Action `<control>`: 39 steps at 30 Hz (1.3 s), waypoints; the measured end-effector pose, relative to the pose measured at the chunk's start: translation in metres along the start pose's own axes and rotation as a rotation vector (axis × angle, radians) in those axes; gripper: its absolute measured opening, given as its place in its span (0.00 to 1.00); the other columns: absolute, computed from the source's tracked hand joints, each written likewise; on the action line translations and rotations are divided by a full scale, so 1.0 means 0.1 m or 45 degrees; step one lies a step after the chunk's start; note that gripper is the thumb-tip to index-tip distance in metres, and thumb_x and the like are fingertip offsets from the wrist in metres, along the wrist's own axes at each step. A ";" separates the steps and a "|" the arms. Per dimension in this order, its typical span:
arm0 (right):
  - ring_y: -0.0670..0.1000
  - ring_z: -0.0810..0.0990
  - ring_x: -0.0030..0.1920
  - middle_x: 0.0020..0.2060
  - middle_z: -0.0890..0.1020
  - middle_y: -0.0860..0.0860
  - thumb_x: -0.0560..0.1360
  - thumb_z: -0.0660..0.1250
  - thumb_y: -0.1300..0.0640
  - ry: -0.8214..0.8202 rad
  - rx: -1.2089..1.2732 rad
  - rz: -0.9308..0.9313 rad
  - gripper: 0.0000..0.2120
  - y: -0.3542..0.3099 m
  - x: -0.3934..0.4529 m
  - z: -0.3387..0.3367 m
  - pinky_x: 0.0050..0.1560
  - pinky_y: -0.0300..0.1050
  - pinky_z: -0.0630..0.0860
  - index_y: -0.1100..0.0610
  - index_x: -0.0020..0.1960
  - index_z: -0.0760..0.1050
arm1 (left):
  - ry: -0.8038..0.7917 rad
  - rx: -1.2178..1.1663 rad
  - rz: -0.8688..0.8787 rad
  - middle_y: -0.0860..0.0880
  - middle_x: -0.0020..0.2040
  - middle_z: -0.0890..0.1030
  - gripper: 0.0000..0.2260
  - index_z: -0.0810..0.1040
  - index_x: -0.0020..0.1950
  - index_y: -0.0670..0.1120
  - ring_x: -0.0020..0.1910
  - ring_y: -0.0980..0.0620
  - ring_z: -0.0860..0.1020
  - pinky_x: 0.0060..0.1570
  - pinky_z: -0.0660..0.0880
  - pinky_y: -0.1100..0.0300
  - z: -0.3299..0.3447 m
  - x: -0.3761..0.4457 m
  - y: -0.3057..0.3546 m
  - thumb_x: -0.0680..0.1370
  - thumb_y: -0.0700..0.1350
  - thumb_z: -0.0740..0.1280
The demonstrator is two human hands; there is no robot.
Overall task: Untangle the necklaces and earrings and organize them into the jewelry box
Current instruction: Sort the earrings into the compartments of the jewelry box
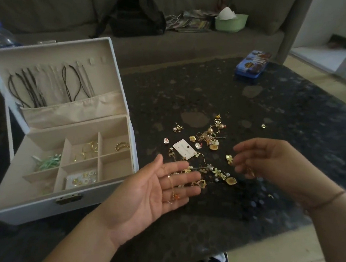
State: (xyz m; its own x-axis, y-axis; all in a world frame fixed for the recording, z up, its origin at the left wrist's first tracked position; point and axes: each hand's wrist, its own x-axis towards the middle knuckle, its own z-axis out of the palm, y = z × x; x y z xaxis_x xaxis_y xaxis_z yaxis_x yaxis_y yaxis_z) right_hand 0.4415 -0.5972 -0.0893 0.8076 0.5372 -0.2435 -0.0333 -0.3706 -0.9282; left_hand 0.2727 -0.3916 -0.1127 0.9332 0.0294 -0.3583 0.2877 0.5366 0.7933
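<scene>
- White jewelry box (pixel 33 206), left, lid open: cords hung, several compartments part-filled.
- Left hand (pixel 151 192): palm up, fingers straight, thin gold earring (pixel 172 185) resting across them.
- Loose pile of earrings (pixel 206 146) on dark table (pixel 275 111): unsorted.
- Right hand (pixel 270 161): fingers loosely curled; contents indeterminate.

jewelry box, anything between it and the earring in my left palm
Nothing visible. The left hand carries the thin gold earring just right of the jewelry box, whose lid is open; only bare table lies between.
</scene>
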 end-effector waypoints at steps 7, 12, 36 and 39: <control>0.47 0.84 0.45 0.51 0.82 0.49 0.71 0.61 0.78 -0.195 -0.466 0.044 0.29 0.10 0.03 -0.16 0.40 0.43 0.80 0.44 0.51 0.79 | -0.314 -0.172 -0.098 0.37 0.74 0.69 0.35 0.68 0.76 0.45 0.71 0.36 0.71 0.71 0.65 0.43 -0.24 -0.07 -0.16 0.77 0.66 0.64; 0.41 0.80 0.53 0.61 0.76 0.41 0.70 0.67 0.74 -0.339 -0.707 -0.010 0.37 0.06 -0.07 -0.23 0.46 0.40 0.80 0.30 0.55 0.70 | -0.386 -0.253 -0.129 0.37 0.75 0.68 0.37 0.61 0.78 0.47 0.71 0.35 0.70 0.71 0.65 0.43 -0.29 -0.06 -0.20 0.76 0.66 0.66; 0.40 0.79 0.44 0.37 0.82 0.39 0.69 0.72 0.69 0.086 -0.829 -0.881 0.22 -0.52 -0.50 0.71 0.47 0.27 0.71 0.45 0.53 0.82 | -0.417 -0.600 -0.359 0.33 0.73 0.69 0.44 0.63 0.77 0.38 0.70 0.33 0.71 0.70 0.64 0.40 -0.05 -0.32 -0.38 0.76 0.72 0.56; 0.42 0.79 0.37 0.36 0.81 0.42 0.65 0.71 0.68 0.082 -0.826 -1.128 0.19 -0.54 -0.60 1.03 0.41 0.36 0.75 0.50 0.50 0.83 | -0.414 -0.504 -0.298 0.36 0.71 0.73 0.43 0.67 0.76 0.39 0.68 0.36 0.72 0.72 0.63 0.41 -0.07 -0.35 -0.34 0.75 0.73 0.54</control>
State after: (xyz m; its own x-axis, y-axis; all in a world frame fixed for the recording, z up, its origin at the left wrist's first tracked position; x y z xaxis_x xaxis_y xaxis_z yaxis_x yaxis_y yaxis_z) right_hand 0.3339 -0.5316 -0.0539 0.4224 0.7761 0.4683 0.8738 -0.2113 -0.4381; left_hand 0.2288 -0.4048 -0.1309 0.8907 -0.3560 -0.2827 0.4504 0.7750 0.4432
